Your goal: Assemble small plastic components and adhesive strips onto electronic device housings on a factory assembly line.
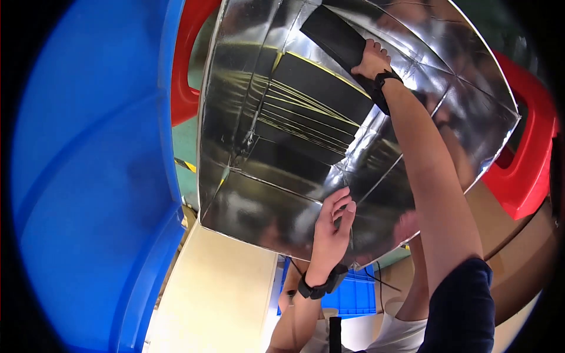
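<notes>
A box lined with shiny silver foil (265,206) stands wide open before me. Down inside it lies a row of flat black pieces (321,88) with thin yellow edges; I cannot make out their exact kind. At the far side, my right hand (374,60) has its thumb and fingers closed round the end of a flat black rectangular piece (332,35), which lies tilted over the row. My left hand (334,226) hovers above the box's near side, fingers loosely bent and apart, with nothing in it. Each wrist wears a black band.
A large blue plastic bin (94,147) rises on the left. Red plastic stools (524,170) show behind the box on both sides. A cream-coloured panel (218,288) stands at the near left, with a blue crate (359,294) low down and brown cardboard (529,253) at the right.
</notes>
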A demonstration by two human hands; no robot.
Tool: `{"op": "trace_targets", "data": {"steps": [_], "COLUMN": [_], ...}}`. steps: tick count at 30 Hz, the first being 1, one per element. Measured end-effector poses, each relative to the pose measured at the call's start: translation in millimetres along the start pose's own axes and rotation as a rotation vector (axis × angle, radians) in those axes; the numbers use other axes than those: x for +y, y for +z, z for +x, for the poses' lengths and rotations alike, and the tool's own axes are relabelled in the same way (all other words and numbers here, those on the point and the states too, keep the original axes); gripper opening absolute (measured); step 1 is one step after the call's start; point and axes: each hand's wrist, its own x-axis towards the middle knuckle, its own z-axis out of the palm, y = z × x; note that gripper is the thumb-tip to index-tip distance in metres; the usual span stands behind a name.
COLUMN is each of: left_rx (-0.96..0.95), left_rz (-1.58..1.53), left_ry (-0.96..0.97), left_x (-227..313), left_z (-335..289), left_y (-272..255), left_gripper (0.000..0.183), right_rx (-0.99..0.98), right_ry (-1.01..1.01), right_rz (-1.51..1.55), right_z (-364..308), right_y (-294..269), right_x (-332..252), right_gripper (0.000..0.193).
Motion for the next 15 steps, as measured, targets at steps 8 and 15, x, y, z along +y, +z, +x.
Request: {"op": "trace_targets", "data": {"steps": [8,15], "left_rx": [-0.037,-0.046], "left_rz": [-0.054,-0.028], "left_ry": [0.002,-0.026], "left_x": [-10,-15], "left_z": [16,14], "left_y": [33,42], "left_gripper": [0.034,0.036], "right_rx": [-0.132,-0.736], "right_ry": [-0.278,-0.324], "right_rz": [0.422,0.721], "right_z": [-4,-60], "right_y": [-60,-68], "right_x": [20,-36], "right_gripper": [0.074,0.080]}}
